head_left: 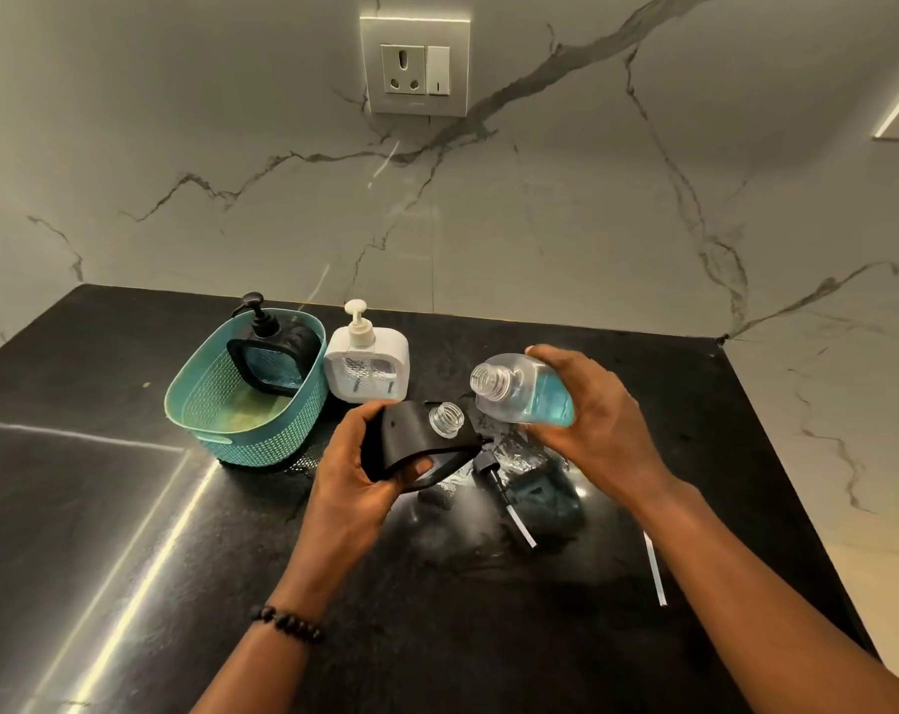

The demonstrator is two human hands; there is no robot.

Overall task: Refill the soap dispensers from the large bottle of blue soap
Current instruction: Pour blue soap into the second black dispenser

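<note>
My left hand (357,471) grips a black soap dispenser (416,435) with its pump off, so its clear threaded neck (447,417) stands open. My right hand (591,420) holds the clear bottle of blue soap (524,396), tilted with its uncapped mouth pointing left, just above and right of the dispenser's neck. The black pump head with its tube (504,489) lies on the counter below the bottle. A white dispenser (367,365) with its pump on stands behind. Another black dispenser (277,355) sits inside the teal basket (241,404).
The black stone counter (179,533) shows wet patches below my hands. A thin white strip (656,566) lies to the right. The marble wall behind carries a socket and switch plate (416,69). The counter's right edge runs near my right forearm.
</note>
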